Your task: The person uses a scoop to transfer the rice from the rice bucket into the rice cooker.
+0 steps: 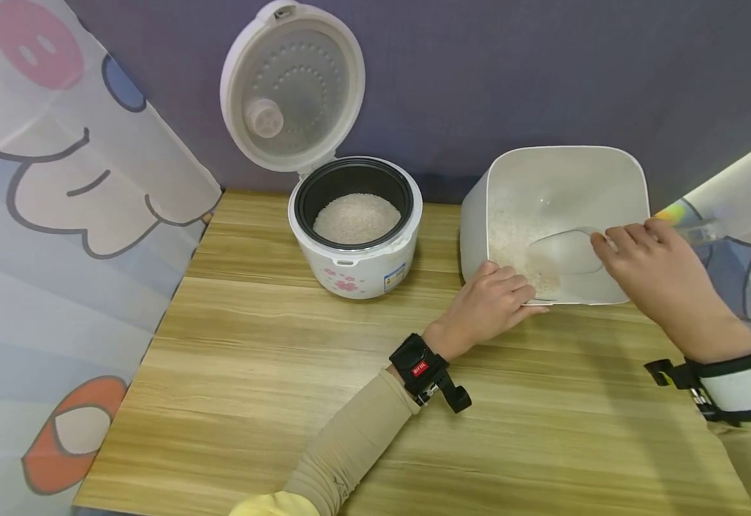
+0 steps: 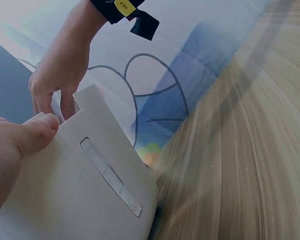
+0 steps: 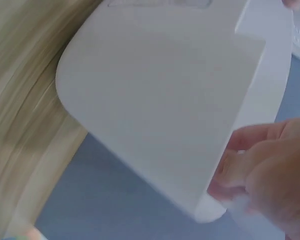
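A white rice bin (image 1: 475, 229) stands at the right of the table, its wide mouth facing the head camera. Loose rice (image 1: 511, 247) lies inside, toward its left side. My left hand (image 1: 488, 304) grips the near rim, thumb over the edge in the left wrist view. In my right hand (image 1: 656, 269) is a clear scoop (image 1: 565, 251), held by its handle over the right rim. The scoop's bowl is inside the bin beside the rice. In the right wrist view, the bin's wall (image 3: 155, 90) hides the bowl.
Left of the bin stands a white rice cooker (image 1: 356, 276), its lid (image 1: 311, 93) raised and rice (image 1: 357, 218) in its dark inner pot (image 1: 311, 193). A dark partition (image 1: 479, 72) rises behind the wooden table (image 1: 233, 344). Printed curtains (image 1: 124, 186) hang at both sides.
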The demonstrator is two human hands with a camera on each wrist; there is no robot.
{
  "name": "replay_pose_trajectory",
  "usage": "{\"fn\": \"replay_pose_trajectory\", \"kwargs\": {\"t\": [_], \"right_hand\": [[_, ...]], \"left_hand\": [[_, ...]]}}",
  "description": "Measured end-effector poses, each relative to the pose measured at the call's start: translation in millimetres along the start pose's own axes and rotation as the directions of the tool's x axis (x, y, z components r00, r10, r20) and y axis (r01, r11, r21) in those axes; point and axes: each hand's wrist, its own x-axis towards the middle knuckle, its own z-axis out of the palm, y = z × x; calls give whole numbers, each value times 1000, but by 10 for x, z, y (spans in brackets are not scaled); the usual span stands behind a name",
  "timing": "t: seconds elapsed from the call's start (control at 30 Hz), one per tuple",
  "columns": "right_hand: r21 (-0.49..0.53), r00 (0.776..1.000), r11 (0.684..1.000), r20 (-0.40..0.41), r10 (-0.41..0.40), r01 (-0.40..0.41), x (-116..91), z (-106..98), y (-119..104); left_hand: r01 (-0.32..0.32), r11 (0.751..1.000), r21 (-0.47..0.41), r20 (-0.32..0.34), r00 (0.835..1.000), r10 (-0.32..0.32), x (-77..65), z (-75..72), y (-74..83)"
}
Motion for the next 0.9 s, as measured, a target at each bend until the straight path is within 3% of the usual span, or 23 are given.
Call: {"fn": "replay_pose_trajectory", "kwargs": {"t": [0.13,0.3,0.63,0.9], "right_hand": [[-88,999,995,11,-46,47,85,10,-88],[-112,998,993,53,-38,44,142,-23,-178],[25,987,999,160,33,-37,59,-44,-104],[112,964,985,249,98,-129,-20,-8,-31]], "left_hand": [[-2,1000,3,1,1000,2,2,-2,0],[-2,1000,-2,-5,1000,2,-2,0,-4],[-8,1000,-1,-1,1000,8,-5,-2,5],[-10,1000,-7,4,1000,10,-2,-4,10]]}}
